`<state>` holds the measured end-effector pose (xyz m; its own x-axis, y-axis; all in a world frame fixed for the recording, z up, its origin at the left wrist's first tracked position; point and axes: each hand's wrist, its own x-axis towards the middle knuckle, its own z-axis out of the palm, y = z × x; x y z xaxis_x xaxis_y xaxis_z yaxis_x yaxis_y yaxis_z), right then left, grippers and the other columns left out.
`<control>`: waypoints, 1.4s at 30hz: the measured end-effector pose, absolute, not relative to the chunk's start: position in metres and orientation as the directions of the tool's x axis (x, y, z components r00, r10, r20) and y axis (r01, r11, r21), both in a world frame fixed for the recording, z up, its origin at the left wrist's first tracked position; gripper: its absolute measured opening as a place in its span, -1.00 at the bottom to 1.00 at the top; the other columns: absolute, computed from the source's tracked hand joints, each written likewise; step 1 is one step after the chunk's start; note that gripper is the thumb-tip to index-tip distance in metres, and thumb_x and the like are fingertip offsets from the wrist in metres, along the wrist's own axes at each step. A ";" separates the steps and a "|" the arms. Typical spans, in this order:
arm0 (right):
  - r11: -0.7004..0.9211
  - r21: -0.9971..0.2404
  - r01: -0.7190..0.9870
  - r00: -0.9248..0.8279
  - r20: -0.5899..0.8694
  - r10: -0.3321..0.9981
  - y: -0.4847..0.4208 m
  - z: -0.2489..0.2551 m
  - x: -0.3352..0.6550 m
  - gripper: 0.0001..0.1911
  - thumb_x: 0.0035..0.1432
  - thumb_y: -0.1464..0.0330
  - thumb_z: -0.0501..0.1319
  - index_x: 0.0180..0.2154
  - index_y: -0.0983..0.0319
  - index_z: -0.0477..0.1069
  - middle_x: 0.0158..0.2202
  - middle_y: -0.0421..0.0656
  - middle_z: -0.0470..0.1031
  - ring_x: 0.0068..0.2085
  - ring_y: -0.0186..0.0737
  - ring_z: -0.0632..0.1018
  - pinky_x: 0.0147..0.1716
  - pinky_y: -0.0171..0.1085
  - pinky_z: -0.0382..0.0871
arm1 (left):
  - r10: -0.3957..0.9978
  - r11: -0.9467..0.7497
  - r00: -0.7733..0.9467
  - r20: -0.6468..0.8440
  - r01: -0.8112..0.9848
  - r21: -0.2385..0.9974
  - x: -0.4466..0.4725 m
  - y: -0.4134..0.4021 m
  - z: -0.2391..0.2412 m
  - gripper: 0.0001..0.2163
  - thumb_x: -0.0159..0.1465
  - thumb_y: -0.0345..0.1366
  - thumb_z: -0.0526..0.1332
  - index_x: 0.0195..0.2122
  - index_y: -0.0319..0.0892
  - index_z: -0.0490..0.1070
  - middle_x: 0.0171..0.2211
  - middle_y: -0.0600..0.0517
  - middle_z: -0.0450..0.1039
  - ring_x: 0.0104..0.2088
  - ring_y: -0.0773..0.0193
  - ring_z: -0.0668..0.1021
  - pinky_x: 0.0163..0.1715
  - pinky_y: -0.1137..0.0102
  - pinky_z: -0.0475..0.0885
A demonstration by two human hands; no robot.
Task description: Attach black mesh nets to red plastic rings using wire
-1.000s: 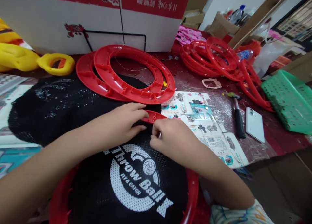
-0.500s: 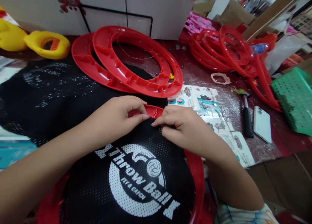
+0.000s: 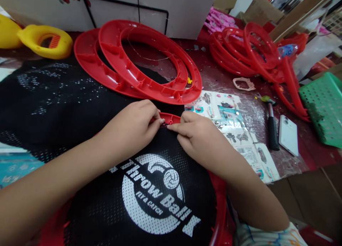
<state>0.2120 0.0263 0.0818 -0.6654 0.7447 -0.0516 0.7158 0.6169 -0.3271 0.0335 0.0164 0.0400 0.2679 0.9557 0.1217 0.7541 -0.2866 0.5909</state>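
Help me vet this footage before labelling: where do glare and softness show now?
Head view: bright glints on the red rings and crinkled clear film; head view, top right: cardboard box looks soft; head view, lower centre: white lettering on the black mesh reads clearly.

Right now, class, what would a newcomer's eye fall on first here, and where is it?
Probably the white "Throw Ball" print on the black mesh, low in the middle, with the left hand and right hand close together at the mesh's upper edge. Just beyond lie two overlapping red rings; at the far right sits a bright green basket.
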 end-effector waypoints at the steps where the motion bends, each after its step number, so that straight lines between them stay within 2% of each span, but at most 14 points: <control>1: 0.606 -0.352 0.713 -0.660 -0.043 0.750 0.027 0.083 0.213 -0.69 0.17 0.54 0.06 -0.25 0.27 0.59 -0.41 -0.16 0.35 -0.37 -0.32 0.35 -0.34 -0.32 0.18 | 0.954 -0.293 0.271 0.127 0.756 0.585 0.034 0.016 0.040 -0.85 0.25 -0.34 0.06 -0.48 -0.16 0.26 -0.36 -0.04 0.43 -0.31 0.18 0.46 -0.26 0.25 0.36; 6: 0.515 -0.540 0.666 -0.630 -0.036 0.776 0.036 0.088 0.221 -0.61 0.00 0.62 0.08 -0.20 0.24 0.55 -0.36 -0.22 0.43 -0.33 -0.35 0.40 -0.29 -0.35 0.22 | 0.945 -0.319 0.293 0.145 0.726 0.609 0.033 0.015 0.041 -0.83 0.25 -0.33 0.06 -0.48 -0.17 0.31 -0.34 -0.05 0.44 -0.31 0.20 0.46 -0.27 0.26 0.37; 11: 0.491 -0.641 0.591 -0.634 0.008 0.773 0.042 0.084 0.222 -0.59 -0.07 0.65 0.06 -0.20 0.31 0.51 -0.38 -0.23 0.42 -0.34 -0.37 0.40 -0.32 -0.38 0.24 | 0.946 -0.306 0.305 0.112 0.723 0.619 0.032 0.014 0.040 -0.82 0.25 -0.32 0.05 -0.50 -0.16 0.29 -0.31 -0.07 0.45 -0.30 0.18 0.47 -0.26 0.25 0.37; 15: 0.513 -0.644 0.568 -0.630 0.060 0.774 0.043 0.076 0.219 -0.59 -0.08 0.64 0.05 -0.22 0.30 0.52 -0.44 -0.25 0.42 -0.37 -0.38 0.41 -0.34 -0.38 0.24 | 0.944 -0.319 0.301 0.133 0.734 0.600 0.032 0.015 0.038 -0.82 0.26 -0.31 0.05 -0.47 -0.17 0.31 -0.31 -0.08 0.45 -0.31 0.19 0.48 -0.28 0.26 0.36; 18: 0.538 -0.628 0.562 -0.646 0.073 0.760 0.043 0.073 0.217 -0.59 -0.08 0.64 0.04 -0.25 0.27 0.54 -0.39 -0.24 0.50 -0.35 -0.38 0.44 -0.30 -0.38 0.26 | 0.945 -0.319 0.294 0.142 0.738 0.595 0.033 0.014 0.037 -0.83 0.25 -0.31 0.05 -0.48 -0.17 0.30 -0.32 -0.07 0.46 -0.32 0.18 0.48 -0.29 0.26 0.36; 25: 0.458 -0.652 0.604 -0.610 -0.008 0.792 0.043 0.070 0.216 -0.52 -0.03 0.64 0.03 -0.12 0.28 0.52 -0.25 -0.19 0.59 -0.24 -0.33 0.54 -0.20 -0.35 0.33 | 0.951 -0.300 0.279 0.131 0.740 0.602 0.032 0.015 0.038 -0.83 0.25 -0.32 0.05 -0.48 -0.16 0.29 -0.35 -0.06 0.45 -0.33 0.18 0.47 -0.31 0.27 0.34; 29: 0.434 -0.666 0.607 -0.604 -0.032 0.796 0.044 0.069 0.217 -0.52 -0.04 0.65 0.03 -0.11 0.29 0.51 -0.29 -0.18 0.59 -0.24 -0.33 0.55 -0.18 -0.33 0.34 | 0.952 -0.298 0.278 0.129 0.739 0.604 0.032 0.015 0.038 -0.83 0.25 -0.32 0.06 -0.49 -0.15 0.28 -0.36 -0.05 0.44 -0.34 0.18 0.47 -0.32 0.27 0.33; 34: 0.407 -0.687 0.602 -0.590 -0.039 0.807 0.047 0.067 0.218 -0.52 -0.07 0.65 0.02 -0.13 0.30 0.49 -0.29 -0.18 0.56 -0.27 -0.34 0.52 -0.22 -0.34 0.32 | 0.950 -0.302 0.287 0.124 0.745 0.595 0.032 0.015 0.038 -0.81 0.26 -0.30 0.05 -0.52 -0.13 0.23 -0.39 -0.03 0.41 -0.36 0.18 0.45 -0.33 0.28 0.32; 42: 0.328 -0.794 0.511 -0.564 -0.022 0.825 0.052 0.061 0.220 -0.65 -0.10 0.64 0.05 -0.26 0.32 0.45 -0.40 -0.24 0.44 -0.40 -0.41 0.43 -0.37 -0.39 0.27 | 0.944 -0.324 0.295 0.147 0.748 0.579 0.031 0.014 0.037 -0.84 0.25 -0.30 0.04 -0.44 -0.18 0.32 -0.43 0.00 0.38 -0.38 0.20 0.42 -0.35 0.30 0.30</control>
<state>0.2198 0.0519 0.0608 -0.5640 0.8254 -0.0219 0.5115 0.3284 -0.7941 0.0313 0.0141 0.0371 0.2950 0.9442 0.1467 0.7482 -0.3238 0.5791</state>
